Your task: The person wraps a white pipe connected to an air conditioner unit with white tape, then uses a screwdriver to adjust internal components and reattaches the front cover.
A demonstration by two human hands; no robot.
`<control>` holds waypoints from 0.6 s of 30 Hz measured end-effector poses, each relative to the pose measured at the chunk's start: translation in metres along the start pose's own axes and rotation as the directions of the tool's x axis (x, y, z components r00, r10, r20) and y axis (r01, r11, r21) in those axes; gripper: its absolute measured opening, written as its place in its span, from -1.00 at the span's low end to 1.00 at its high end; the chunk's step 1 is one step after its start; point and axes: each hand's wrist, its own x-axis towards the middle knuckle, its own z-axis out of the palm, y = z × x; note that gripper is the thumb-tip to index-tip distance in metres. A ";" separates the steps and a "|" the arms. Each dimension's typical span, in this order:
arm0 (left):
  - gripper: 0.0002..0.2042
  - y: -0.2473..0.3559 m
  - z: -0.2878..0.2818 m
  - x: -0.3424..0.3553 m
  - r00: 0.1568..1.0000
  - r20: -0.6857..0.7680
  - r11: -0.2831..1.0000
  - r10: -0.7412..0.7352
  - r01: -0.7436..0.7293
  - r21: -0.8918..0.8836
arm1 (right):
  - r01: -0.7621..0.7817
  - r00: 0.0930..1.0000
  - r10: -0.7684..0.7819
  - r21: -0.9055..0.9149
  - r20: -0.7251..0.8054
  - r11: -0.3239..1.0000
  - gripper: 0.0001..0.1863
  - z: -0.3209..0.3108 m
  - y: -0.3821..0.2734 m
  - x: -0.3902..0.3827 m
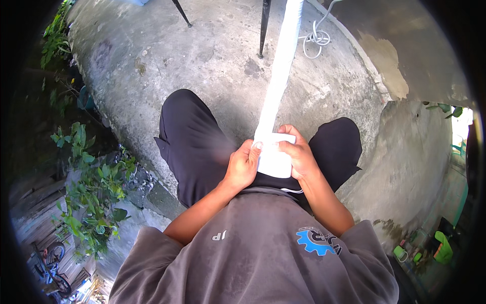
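A long, bright white strip-like piece point(279, 76) runs from the top of the view down to my lap. Its lower end meets a wider white flat piece point(275, 164); glare hides the material and how the two join. My left hand point(244, 164) pinches the left edge where they meet, thumb on top. On the other side, my right hand point(297, 154) grips the flat piece, its thumb and fingers closed at the right edge. Both hands are close together, just in front of my shirt and between my bent knees.
I sit on a rough concrete floor point(223, 55). Thin dark furniture legs point(264, 30) stand ahead, beside a loosely coiled white cable point(316, 41). Leafy plants point(93, 187) grow past the floor's left edge; a bicycle point(53, 266) is beyond. A concrete wall point(415, 167) rises on the right.
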 end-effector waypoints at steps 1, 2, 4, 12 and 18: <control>-0.57 -0.002 -0.001 0.001 1.000 0.007 1.000 -0.020 0.020 -0.008 | -0.014 1.000 0.014 -0.017 0.019 1.000 -0.62 0.001 -0.002 -0.002; -0.57 -0.002 -0.001 0.003 0.999 0.032 1.000 -0.030 0.030 -0.009 | -0.002 0.999 0.003 -0.018 0.049 1.000 -0.64 0.001 -0.004 -0.004; -0.58 0.000 -0.005 0.005 0.994 0.084 0.998 -0.065 0.066 -0.017 | -0.018 0.998 0.017 0.014 0.054 1.000 -0.68 0.005 -0.009 -0.005; 0.14 0.025 -0.024 -0.022 0.913 0.209 0.931 0.349 -0.363 0.028 | -0.053 0.992 0.061 0.075 -0.111 0.996 -0.79 0.030 -0.014 -0.019; -0.17 0.008 -0.019 -0.014 0.985 0.112 0.884 0.134 -0.068 -0.462 | 0.016 0.962 -0.023 0.030 0.273 0.999 -0.67 -0.013 -0.028 0.007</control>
